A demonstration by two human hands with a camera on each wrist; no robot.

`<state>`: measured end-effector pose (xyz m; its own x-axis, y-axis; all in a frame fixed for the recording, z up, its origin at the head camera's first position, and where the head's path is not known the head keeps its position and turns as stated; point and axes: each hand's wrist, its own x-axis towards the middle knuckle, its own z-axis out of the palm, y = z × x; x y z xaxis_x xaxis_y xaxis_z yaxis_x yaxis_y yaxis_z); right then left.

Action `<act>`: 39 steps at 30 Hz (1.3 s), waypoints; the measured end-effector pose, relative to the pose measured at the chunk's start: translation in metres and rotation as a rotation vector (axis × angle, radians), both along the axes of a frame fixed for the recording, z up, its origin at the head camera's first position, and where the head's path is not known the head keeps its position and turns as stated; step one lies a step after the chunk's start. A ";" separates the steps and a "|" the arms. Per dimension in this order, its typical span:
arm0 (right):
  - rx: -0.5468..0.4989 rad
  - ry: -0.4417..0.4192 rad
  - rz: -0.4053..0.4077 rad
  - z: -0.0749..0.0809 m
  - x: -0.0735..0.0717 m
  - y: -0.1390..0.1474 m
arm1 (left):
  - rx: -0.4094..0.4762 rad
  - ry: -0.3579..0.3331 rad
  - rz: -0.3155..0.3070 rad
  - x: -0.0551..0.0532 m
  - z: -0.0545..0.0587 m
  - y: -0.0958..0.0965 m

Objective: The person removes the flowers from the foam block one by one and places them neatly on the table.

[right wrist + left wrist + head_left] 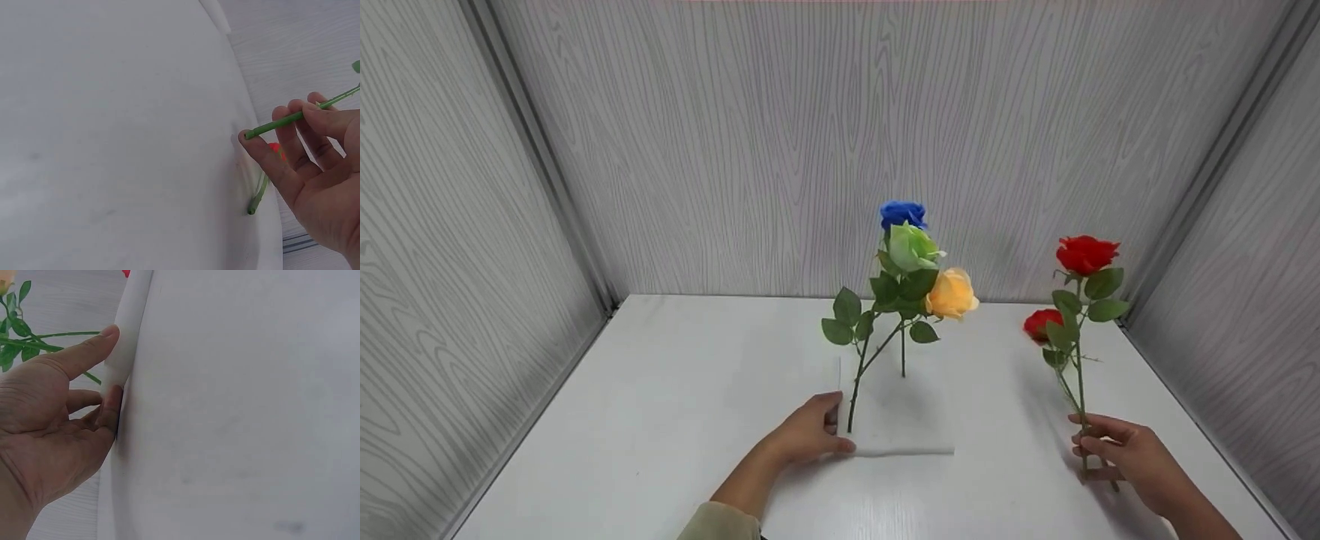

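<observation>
My right hand point(1129, 457) pinches the stem of a red rose point(1087, 255) between thumb and fingers. In the right wrist view the cut end of that green stem point(275, 124) crosses over the fingers. Another red rose point(1042, 325) lies beside it, its stem passing behind the hand. At the front left corner of a white sheet point(900, 435), my left hand point(808, 431) grips the edge, thumb in front and fingers at the side. Over this sheet are a blue rose point(901, 214), a green rose point(913, 247) and an orange rose point(952, 294), with leaves overlapping.
The white table point(697, 397) is bounded by a grey wood-grain back panel point(735, 150), a left side panel point(435, 262) and a right side panel point(1245, 285). The red roses are near the right side of the table.
</observation>
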<state>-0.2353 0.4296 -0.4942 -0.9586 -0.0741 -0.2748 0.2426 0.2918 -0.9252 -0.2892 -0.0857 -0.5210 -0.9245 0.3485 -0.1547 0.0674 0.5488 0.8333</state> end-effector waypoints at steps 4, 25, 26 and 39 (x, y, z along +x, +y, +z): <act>0.063 -0.013 -0.035 0.002 0.001 0.007 | 0.023 -0.016 -0.004 0.001 0.002 0.000; 0.282 -0.108 -0.072 0.000 -0.008 0.014 | 0.021 -0.010 -0.007 0.000 0.000 -0.001; 0.283 -0.111 -0.068 -0.001 -0.008 0.014 | 0.017 -0.008 -0.006 0.000 0.000 -0.001; 0.325 -0.120 0.014 -0.003 -0.009 0.009 | 0.030 -0.020 -0.002 0.000 0.001 -0.001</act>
<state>-0.2442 0.4389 -0.4973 -0.9175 0.0233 -0.3971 0.3383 0.5707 -0.7482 -0.2888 -0.0865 -0.5201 -0.9207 0.3549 -0.1622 0.0520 0.5234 0.8505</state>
